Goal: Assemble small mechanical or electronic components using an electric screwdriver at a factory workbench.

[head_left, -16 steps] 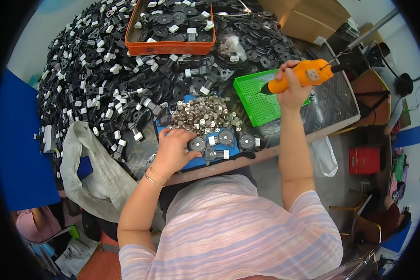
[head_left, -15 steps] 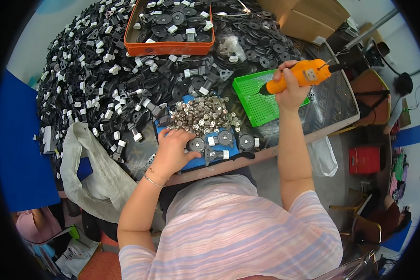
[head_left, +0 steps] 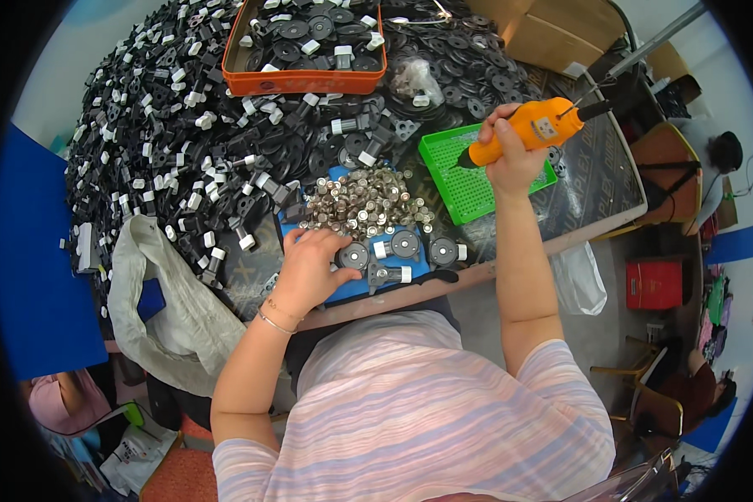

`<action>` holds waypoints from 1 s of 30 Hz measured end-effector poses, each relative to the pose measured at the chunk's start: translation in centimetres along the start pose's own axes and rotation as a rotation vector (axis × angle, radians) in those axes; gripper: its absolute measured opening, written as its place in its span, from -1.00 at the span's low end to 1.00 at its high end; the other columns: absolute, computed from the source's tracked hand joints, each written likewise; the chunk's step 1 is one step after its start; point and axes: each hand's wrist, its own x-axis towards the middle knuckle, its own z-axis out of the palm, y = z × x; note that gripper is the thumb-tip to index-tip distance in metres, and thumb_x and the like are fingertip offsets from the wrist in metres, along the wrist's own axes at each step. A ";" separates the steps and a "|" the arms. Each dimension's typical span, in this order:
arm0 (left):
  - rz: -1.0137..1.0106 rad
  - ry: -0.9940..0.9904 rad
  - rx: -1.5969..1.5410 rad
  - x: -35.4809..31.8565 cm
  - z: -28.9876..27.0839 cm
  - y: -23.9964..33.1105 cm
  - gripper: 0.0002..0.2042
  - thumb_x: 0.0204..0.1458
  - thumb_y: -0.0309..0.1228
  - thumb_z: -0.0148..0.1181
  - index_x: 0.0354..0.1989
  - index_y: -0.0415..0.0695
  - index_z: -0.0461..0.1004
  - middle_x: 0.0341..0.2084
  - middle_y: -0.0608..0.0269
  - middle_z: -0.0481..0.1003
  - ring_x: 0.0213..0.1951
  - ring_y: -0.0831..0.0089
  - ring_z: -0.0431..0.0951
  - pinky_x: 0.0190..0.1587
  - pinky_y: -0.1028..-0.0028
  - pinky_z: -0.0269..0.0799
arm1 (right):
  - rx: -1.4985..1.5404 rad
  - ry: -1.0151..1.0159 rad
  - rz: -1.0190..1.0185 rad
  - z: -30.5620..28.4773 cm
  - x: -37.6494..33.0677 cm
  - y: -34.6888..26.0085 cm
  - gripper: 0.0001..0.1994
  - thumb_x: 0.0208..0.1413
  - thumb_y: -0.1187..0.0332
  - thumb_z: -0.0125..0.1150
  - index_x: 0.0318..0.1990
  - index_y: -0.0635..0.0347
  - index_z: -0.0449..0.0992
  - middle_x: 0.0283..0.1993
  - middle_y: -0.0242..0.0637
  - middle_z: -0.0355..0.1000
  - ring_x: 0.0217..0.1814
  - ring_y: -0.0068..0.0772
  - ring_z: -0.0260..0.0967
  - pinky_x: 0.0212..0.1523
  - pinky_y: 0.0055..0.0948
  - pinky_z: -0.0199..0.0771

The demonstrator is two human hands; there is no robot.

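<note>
Black wheel-shaped part [head_left: 354, 255] held at blue mat [head_left: 353, 292] by curled left hand [head_left: 312, 261], at its 3 o'clock, orange electric screwdriver [head_left: 544, 130] gripped in right hand [head_left: 512, 161] at 2 o'clock, pointed toward green tray [head_left: 475, 199]; part best kept flat and steady, screwdriver upright

A flat blue panel [head_left: 46, 276] stands at the left; a white wall [head_left: 743, 284] with a blue band [head_left: 735, 243] runs along the right, beyond a brown metal-framed chair [head_left: 657, 151]; grey floor [head_left: 481, 339] shows below the dark, pale-edged tabletop [head_left: 598, 188]
</note>
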 end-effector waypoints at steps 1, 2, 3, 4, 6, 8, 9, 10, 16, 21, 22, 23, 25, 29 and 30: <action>-0.002 0.004 0.003 -0.1 0.0 0.1 -0.56 -0.36 -0.24 0.44 -0.24 -0.14 0.53 -0.34 0.25 0.50 -0.15 0.27 0.45 0.09 0.22 0.09 | 0.007 0.002 0.005 0.0 0.0 0.0 -0.77 -0.10 0.66 0.16 -0.25 0.30 0.33 -0.42 -0.25 0.36 -0.54 -0.46 0.35 -0.49 -0.50 0.39; -0.004 0.005 0.001 -0.2 -0.1 0.1 -0.56 -0.36 -0.24 0.44 -0.24 -0.14 0.53 -0.34 0.25 0.50 -0.15 0.27 0.45 0.09 0.22 0.09 | 0.010 -0.001 0.004 0.1 0.0 -0.1 -0.77 -0.10 0.66 0.16 -0.25 0.30 0.33 -0.42 -0.25 0.36 -0.54 -0.46 0.35 -0.49 -0.50 0.39; -0.006 0.004 -0.006 -0.2 -0.1 0.0 -0.56 -0.36 -0.24 0.44 -0.24 -0.14 0.53 -0.34 0.25 0.50 -0.15 0.27 0.45 0.09 0.22 0.09 | 0.012 -0.002 0.004 0.1 -0.1 0.0 -0.76 -0.09 0.66 0.16 -0.25 0.29 0.33 -0.41 -0.25 0.37 -0.54 -0.46 0.35 -0.49 -0.50 0.39; -0.007 0.005 -0.007 -0.2 0.0 -0.1 -0.56 -0.36 -0.24 0.44 -0.24 -0.14 0.53 -0.34 0.25 0.50 -0.15 0.27 0.45 0.09 0.22 0.09 | 0.014 -0.004 0.004 0.1 -0.1 0.1 -0.76 -0.09 0.66 0.16 -0.24 0.29 0.32 -0.40 -0.25 0.37 -0.54 -0.46 0.35 -0.49 -0.50 0.39; 0.004 0.013 -0.017 -0.3 0.0 -0.2 -0.56 -0.35 -0.24 0.43 -0.23 -0.13 0.53 -0.34 0.25 0.49 -0.15 0.27 0.45 0.09 0.22 0.08 | -0.020 0.002 0.000 0.3 -0.3 0.3 -0.80 -0.07 0.64 0.14 -0.26 0.30 0.34 -0.42 -0.22 0.36 -0.54 -0.43 0.34 -0.48 -0.48 0.38; 0.000 0.007 -0.019 -0.3 0.0 -0.2 -0.56 -0.34 -0.24 0.43 -0.23 -0.13 0.53 -0.35 0.26 0.49 -0.15 0.27 0.45 0.10 0.22 0.08 | -0.053 0.008 -0.005 0.4 -0.4 0.4 -0.85 -0.05 0.61 0.11 -0.28 0.32 0.36 -0.43 -0.19 0.35 -0.53 -0.40 0.33 -0.47 -0.46 0.37; -0.007 0.003 -0.020 -0.3 0.0 -0.2 -0.56 -0.34 -0.23 0.43 -0.22 -0.12 0.53 -0.35 0.26 0.49 -0.14 0.27 0.44 0.10 0.22 0.07 | -0.061 0.008 -0.007 0.4 -0.2 0.4 -0.81 -0.07 0.64 0.14 -0.26 0.30 0.34 -0.41 -0.23 0.36 -0.53 -0.43 0.34 -0.48 -0.47 0.38; -0.009 0.007 -0.020 -0.3 0.0 -0.1 -0.56 -0.34 -0.23 0.43 -0.22 -0.12 0.53 -0.35 0.26 0.49 -0.14 0.27 0.44 0.10 0.22 0.07 | -0.068 0.009 -0.010 0.4 -0.1 0.3 -0.76 -0.09 0.67 0.16 -0.24 0.28 0.32 -0.39 -0.26 0.37 -0.54 -0.46 0.34 -0.48 -0.49 0.39; -0.022 -0.021 -0.015 -0.4 0.1 -0.3 -0.55 -0.31 -0.19 0.41 -0.18 -0.09 0.53 -0.34 0.26 0.48 -0.13 0.26 0.43 0.13 0.16 0.03 | 0.142 -0.089 -0.047 2.9 -1.3 -4.3 -0.84 -0.04 0.58 0.09 -0.26 0.30 0.34 -0.34 -0.14 0.33 -0.46 -0.39 0.33 -0.45 -0.47 0.38; 0.002 0.000 -0.019 -0.4 0.5 -0.7 -0.56 -0.31 -0.20 0.41 -0.18 -0.07 0.53 -0.30 0.28 0.49 -0.12 0.29 0.43 0.12 0.14 0.05 | 0.201 -0.426 0.167 7.3 -6.8 -4.1 -0.74 -0.04 0.37 0.24 -0.25 0.27 0.32 -0.31 -0.19 0.28 -0.49 -0.41 0.31 -0.46 -0.45 0.38; -0.005 -0.017 -0.008 -0.2 0.3 -0.4 -0.56 -0.32 -0.20 0.42 -0.19 -0.07 0.53 -0.30 0.29 0.49 -0.12 0.30 0.43 0.12 0.14 0.06 | 0.095 -0.514 0.209 7.7 -7.5 -3.9 -0.72 -0.06 0.37 0.29 -0.27 0.27 0.32 -0.32 -0.18 0.28 -0.49 -0.41 0.33 -0.46 -0.49 0.41; -0.011 -0.016 -0.008 -0.2 0.4 -0.5 -0.56 -0.32 -0.20 0.42 -0.19 -0.07 0.53 -0.30 0.29 0.49 -0.12 0.30 0.43 0.12 0.14 0.06 | 0.139 -0.546 0.200 8.8 -8.2 -3.6 -0.72 -0.05 0.37 0.29 -0.27 0.28 0.33 -0.33 -0.18 0.27 -0.47 -0.42 0.34 -0.46 -0.52 0.40; 0.017 0.015 -0.011 -0.2 0.5 -0.6 -0.56 -0.32 -0.20 0.42 -0.19 -0.07 0.53 -0.30 0.31 0.49 -0.12 0.32 0.44 0.12 0.14 0.07 | 0.054 -0.646 0.166 9.7 -8.8 -2.7 -0.73 -0.05 0.40 0.30 -0.26 0.27 0.34 -0.33 -0.19 0.27 -0.47 -0.45 0.34 -0.45 -0.53 0.40; -0.009 -0.017 0.004 -0.1 0.3 -0.4 -0.59 -0.32 -0.22 0.42 -0.23 -0.05 0.53 -0.34 0.29 0.49 -0.13 0.32 0.45 0.11 0.13 0.09 | -0.025 -0.666 0.135 11.0 -9.2 -1.2 -0.78 -0.12 0.53 0.24 -0.30 0.27 0.35 -0.31 -0.21 0.27 -0.42 -0.48 0.34 -0.40 -0.55 0.41; -0.013 -0.014 0.002 -0.1 0.5 -0.6 -0.59 -0.32 -0.22 0.42 -0.23 -0.05 0.53 -0.34 0.29 0.49 -0.13 0.32 0.45 0.11 0.13 0.09 | 0.003 -0.639 0.207 11.5 -9.4 -1.4 -0.80 -0.15 0.57 0.21 -0.33 0.25 0.36 -0.32 -0.22 0.30 -0.38 -0.48 0.33 -0.38 -0.55 0.39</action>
